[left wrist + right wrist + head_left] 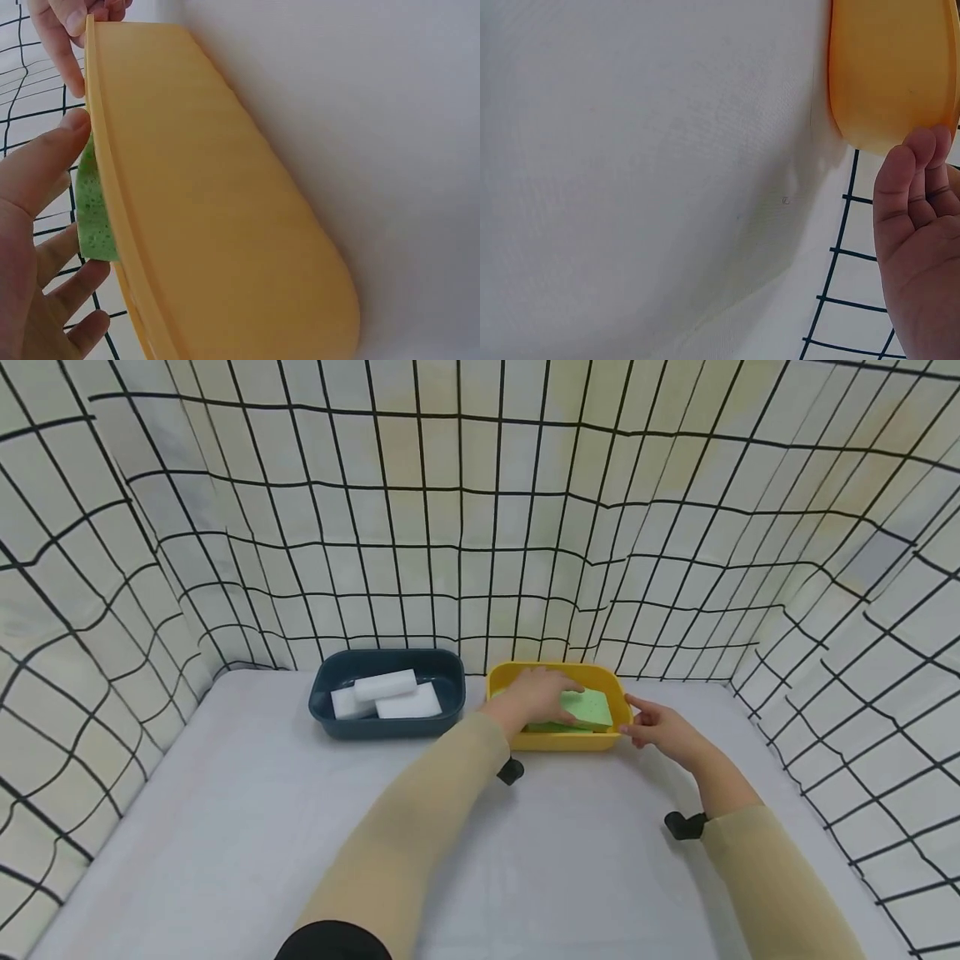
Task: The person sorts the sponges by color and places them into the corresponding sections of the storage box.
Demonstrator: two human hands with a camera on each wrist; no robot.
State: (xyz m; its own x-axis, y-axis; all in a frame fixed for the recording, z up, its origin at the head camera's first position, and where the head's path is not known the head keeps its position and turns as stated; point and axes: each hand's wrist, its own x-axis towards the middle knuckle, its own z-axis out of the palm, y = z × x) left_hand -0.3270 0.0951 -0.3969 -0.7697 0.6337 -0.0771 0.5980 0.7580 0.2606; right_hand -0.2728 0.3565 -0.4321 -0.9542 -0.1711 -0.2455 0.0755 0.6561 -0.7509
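In the head view, a yellow bin (558,742) stands near the back of the table with green sponges (588,708) in it. My left hand (534,697) reaches over its left side and holds the top sponge, thumb toward the near edge and fingers beyond. In the left wrist view this green sponge (94,206) shows between thumb and fingers, above the rim. At the bin's right end, my right hand (663,731) pinches the rim. The right wrist view shows the fingertips (922,146) of that hand against the outer end wall.
Left of the yellow bin stands a dark blue bin (386,727) holding several white blocks (408,702). Black wire mesh (461,543) rises behind and along both sides of the white-covered table (300,827).
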